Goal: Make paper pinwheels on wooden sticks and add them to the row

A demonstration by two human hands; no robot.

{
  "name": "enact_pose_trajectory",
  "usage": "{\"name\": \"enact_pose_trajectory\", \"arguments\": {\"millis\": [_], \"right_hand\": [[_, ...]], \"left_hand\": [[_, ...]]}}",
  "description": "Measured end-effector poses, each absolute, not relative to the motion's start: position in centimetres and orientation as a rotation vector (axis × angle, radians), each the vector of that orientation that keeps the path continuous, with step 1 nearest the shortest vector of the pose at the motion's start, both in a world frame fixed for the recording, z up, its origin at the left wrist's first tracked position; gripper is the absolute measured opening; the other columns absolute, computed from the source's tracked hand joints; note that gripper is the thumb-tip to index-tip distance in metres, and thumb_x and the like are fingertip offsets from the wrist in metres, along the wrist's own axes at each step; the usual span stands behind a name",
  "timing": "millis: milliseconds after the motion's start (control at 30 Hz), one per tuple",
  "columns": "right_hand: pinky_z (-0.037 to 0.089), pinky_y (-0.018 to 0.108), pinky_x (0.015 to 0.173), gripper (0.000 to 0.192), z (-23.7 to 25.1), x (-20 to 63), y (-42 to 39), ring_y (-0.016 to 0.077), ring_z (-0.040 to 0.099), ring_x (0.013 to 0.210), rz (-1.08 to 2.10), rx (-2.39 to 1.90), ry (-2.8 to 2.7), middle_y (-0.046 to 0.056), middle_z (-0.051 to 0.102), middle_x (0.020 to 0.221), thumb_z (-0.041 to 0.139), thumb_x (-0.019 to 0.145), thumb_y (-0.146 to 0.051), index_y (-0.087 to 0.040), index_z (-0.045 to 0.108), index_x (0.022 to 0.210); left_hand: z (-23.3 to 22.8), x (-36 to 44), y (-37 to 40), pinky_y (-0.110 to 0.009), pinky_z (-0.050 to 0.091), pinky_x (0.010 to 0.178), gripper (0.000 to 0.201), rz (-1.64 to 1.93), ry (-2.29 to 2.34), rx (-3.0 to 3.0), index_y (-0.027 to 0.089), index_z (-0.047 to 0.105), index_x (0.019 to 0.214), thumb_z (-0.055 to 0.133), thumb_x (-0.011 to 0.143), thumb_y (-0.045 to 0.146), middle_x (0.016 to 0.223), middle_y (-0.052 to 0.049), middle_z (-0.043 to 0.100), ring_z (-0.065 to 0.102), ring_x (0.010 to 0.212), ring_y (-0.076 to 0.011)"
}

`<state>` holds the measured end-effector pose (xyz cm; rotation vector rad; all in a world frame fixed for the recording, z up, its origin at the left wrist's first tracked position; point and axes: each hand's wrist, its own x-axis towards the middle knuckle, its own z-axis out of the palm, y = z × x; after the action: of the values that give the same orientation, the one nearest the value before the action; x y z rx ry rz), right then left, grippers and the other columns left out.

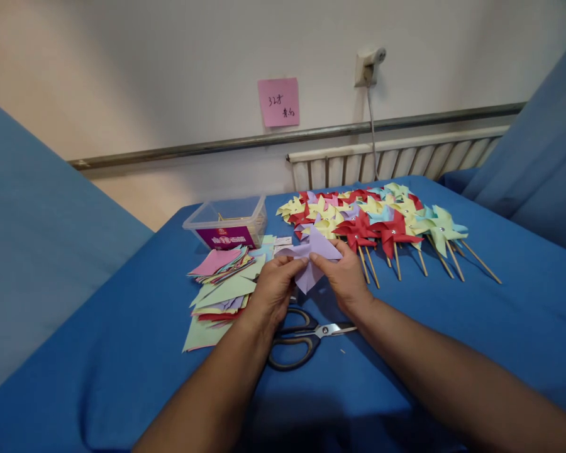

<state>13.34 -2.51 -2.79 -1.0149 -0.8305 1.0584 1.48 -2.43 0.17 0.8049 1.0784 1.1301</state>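
Observation:
Both hands hold one lilac paper square (311, 261) just above the blue cloth. My left hand (274, 290) pinches its left side, and my right hand (344, 277) pinches its right side, with the paper folded up between them. Black-handled scissors (299, 340) lie shut on the cloth directly under my wrists. A loose stack of coloured paper squares (221, 286) lies to the left of my left hand. Finished paper pinwheels on wooden sticks (382, 220) are spread behind and to the right of my right hand.
A clear plastic box (229, 220) with a purple label stands behind the paper stack. The blue-covered table (453, 327) reaches a wall with a radiator (396, 160), a pink note (278, 102) and a socket with a cable (368, 63). Blue fabric rises on both sides.

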Motion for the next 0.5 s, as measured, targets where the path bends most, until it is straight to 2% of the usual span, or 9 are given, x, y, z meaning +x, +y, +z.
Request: {"name": "enact_pose_trajectory", "arguments": {"millis": [133,200,300,400,500], "right_hand": [[0.055,0.035,0.073,0.041,-2.9,13.6,-2.4,0.0204,0.067,0.079,1.046,-0.987,-0.931,0.004,0.07,0.091,0.076,0.067,-0.036,-0.02,0.06,0.101],[0.054,0.038,0.083,0.047,-2.8,13.8,-2.5,0.0225,0.067,0.095,0.963,-0.934,-1.02,0.008,0.069,0.106,0.071,0.071,-0.03,-0.021,0.056,0.114],[0.05,0.042,0.096,0.062,-2.4,14.3,-2.9,0.0241,0.056,0.119,0.711,-0.912,-1.231,0.009,0.056,0.132,0.062,0.073,-0.014,-0.028,0.047,0.131],[0.04,0.05,0.108,0.065,-2.0,14.7,-3.6,0.0273,0.042,0.135,0.456,-0.931,-1.513,0.004,0.04,0.147,0.057,0.068,-0.001,-0.035,0.056,0.123],[0.032,0.056,0.111,0.052,-1.8,14.8,-3.9,0.0307,0.034,0.139,0.308,-0.936,-1.71,-0.001,0.034,0.15,0.061,0.068,-0.002,-0.036,0.065,0.109]], "left_hand": [[0.6,1.6,-2.6,-0.026,0.048,0.051,0.021,1.14,1.065,0.798,0.012,0.068,0.07,0.082,0.055,0.019,0.059,-0.004,0.067,0.059,0.049,-0.0145],[0.9,1.4,-2.5,-0.026,0.05,0.051,0.018,1.154,1.063,0.751,0.011,0.068,0.07,0.079,0.057,0.017,0.061,-0.004,0.068,0.06,0.051,-0.0148],[1.4,0.8,-1.9,-0.026,0.054,0.058,0.02,1.21,1.04,0.63,0.011,0.069,0.079,0.075,0.06,0.01,0.071,-0.005,0.072,0.064,0.058,-0.0153],[1.9,0.2,-1.5,-0.026,0.057,0.065,0.028,1.243,0.99,0.551,0.013,0.07,0.087,0.071,0.061,0.005,0.082,-0.004,0.074,0.067,0.066,-0.0152],[2.1,0.0,-1.5,-0.024,0.056,0.066,0.027,1.237,0.949,0.543,0.015,0.07,0.087,0.069,0.062,0.005,0.083,-0.003,0.073,0.067,0.068,-0.0145]]}}
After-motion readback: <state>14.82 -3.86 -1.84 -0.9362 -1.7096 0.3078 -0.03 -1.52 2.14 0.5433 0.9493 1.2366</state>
